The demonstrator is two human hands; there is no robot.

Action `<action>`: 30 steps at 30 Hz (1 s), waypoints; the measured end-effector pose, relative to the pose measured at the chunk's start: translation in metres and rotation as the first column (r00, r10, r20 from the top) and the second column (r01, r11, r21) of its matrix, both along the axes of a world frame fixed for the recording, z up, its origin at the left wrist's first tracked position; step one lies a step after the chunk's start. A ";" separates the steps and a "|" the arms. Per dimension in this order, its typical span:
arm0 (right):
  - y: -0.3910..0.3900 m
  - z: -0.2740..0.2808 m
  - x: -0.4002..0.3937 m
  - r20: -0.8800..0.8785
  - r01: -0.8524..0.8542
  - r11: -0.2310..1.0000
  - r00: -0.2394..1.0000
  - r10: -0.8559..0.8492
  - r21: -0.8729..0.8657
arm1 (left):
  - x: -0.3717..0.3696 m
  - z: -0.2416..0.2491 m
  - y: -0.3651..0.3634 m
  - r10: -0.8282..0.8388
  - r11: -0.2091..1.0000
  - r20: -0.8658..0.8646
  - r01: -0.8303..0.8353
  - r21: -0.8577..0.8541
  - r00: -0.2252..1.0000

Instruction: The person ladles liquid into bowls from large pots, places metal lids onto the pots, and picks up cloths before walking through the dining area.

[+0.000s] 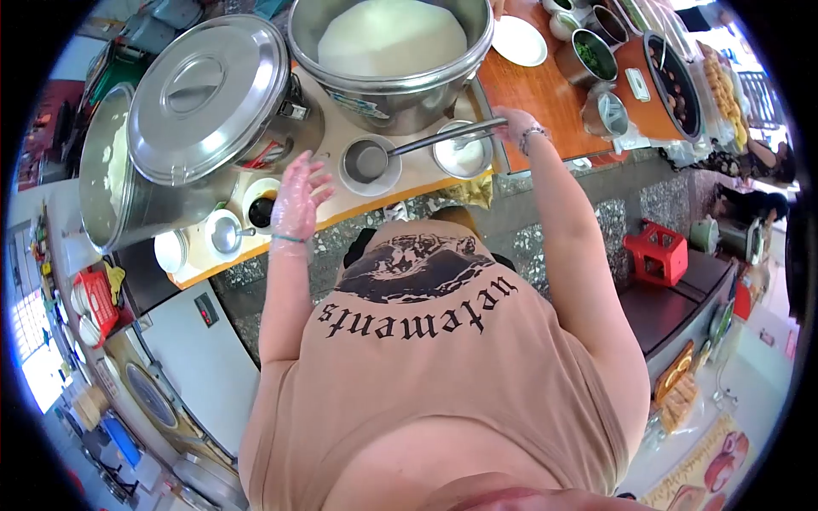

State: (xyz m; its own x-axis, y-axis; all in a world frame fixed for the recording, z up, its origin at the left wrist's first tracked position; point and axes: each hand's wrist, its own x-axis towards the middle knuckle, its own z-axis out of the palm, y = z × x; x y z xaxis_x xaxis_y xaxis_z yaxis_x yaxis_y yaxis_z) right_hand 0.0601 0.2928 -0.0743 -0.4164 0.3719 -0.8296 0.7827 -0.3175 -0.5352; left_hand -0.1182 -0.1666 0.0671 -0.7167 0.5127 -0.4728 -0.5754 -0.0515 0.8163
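Beige cloth is closest to me: the wearer's shirt (409,341), its black lettering upside down through the head camera I watch from afar. Beyond it, the right hand (514,125) has its fingers closed round the end of a long-handled ladle (366,160); I cannot tell where the thumb sits. The ladle's cup is over a white bowl (395,180) on the counter (341,206), perhaps so that drips fall into it, and I judge that the far-end grip leaves the knuckles well apart from the contents. The left hand (302,196), in what looks like clear plastic film, is open with fingers spread, holding nothing, near the lidded pot. Behind the ladle, a big steel pot (400,111) holds a smooth white mass (392,36), uncovered, probably for easy reach. Beside it, a domed lid (204,98) tilts over another pot, hiding what is inside, while the leftmost pot (100,200) shows white patches on its wall. Just beside the left hand, a small bowl (252,194) contains something dark. Under the ladle's handle is a bowl (443,166) with pale contents I cannot identify. Farther right, a steel tub (588,77) holds chopped greens (588,53), and a large round vessel (641,77) contains dark pieces.
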 end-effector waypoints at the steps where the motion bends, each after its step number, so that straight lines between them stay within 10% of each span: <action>1: 0.013 -0.043 0.002 -0.188 -0.051 0.960 0.976 0.106 0.276 | -0.008 0.005 0.001 -0.001 1.000 -0.006 0.001 -0.001 1.000; 4: -0.005 -0.040 -0.004 -0.245 -0.030 0.791 0.943 0.225 0.611 | -0.019 0.012 0.006 -0.010 1.000 -0.001 0.010 -0.016 1.000; 6: -0.023 -0.018 -0.011 0.148 -0.339 0.393 0.885 0.442 0.854 | -0.024 0.011 0.012 -0.014 1.000 0.000 0.014 -0.022 1.000; 7: 0.021 -0.149 -0.013 -0.468 0.318 0.852 0.878 -0.100 0.415 | -0.024 0.007 0.014 -0.027 0.999 0.006 0.028 -0.032 1.000; 10: -0.050 0.012 -0.028 0.166 -0.268 0.640 0.962 0.217 0.720 | -0.027 0.006 0.021 -0.004 0.999 -0.003 0.004 -0.033 1.000; 11: -0.010 -0.096 -0.023 -0.242 0.046 0.831 0.964 0.108 0.554 | -0.030 0.012 0.025 0.005 0.999 -0.012 -0.005 -0.039 1.000; 12: 0.027 -0.194 -0.020 -0.561 0.272 0.937 0.821 -0.106 0.222 | -0.034 0.019 0.027 0.017 0.999 -0.022 -0.018 -0.050 1.000; 14: -0.012 -0.084 -0.025 -0.399 0.459 0.653 0.536 -0.744 -0.602 | -0.053 0.031 0.028 0.079 0.997 -0.101 -0.080 -0.010 0.992; 20: -0.040 -0.027 -0.025 -0.289 0.644 0.569 0.494 -0.820 -0.512 | -0.155 0.054 0.027 0.483 0.841 -0.618 -0.525 0.130 0.620; 26: -0.077 0.017 -0.026 -0.329 0.601 0.630 0.542 -0.773 -0.491 | -0.290 0.035 0.016 0.493 0.869 -0.188 -0.474 0.139 0.849; 30: -0.090 0.026 -0.024 -0.356 0.526 0.657 0.565 -0.744 -0.540 | -0.297 0.050 0.035 0.755 0.620 0.133 -0.765 0.173 0.642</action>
State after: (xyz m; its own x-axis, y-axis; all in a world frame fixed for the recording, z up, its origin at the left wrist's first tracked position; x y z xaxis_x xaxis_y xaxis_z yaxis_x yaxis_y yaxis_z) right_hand 0.0364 0.2028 -0.0488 -0.5673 0.4561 -0.6856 -0.0649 -0.8547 -0.5150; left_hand -0.4150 -0.1320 0.1171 -0.8752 -0.1224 -0.4680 -0.2908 -0.6401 0.7112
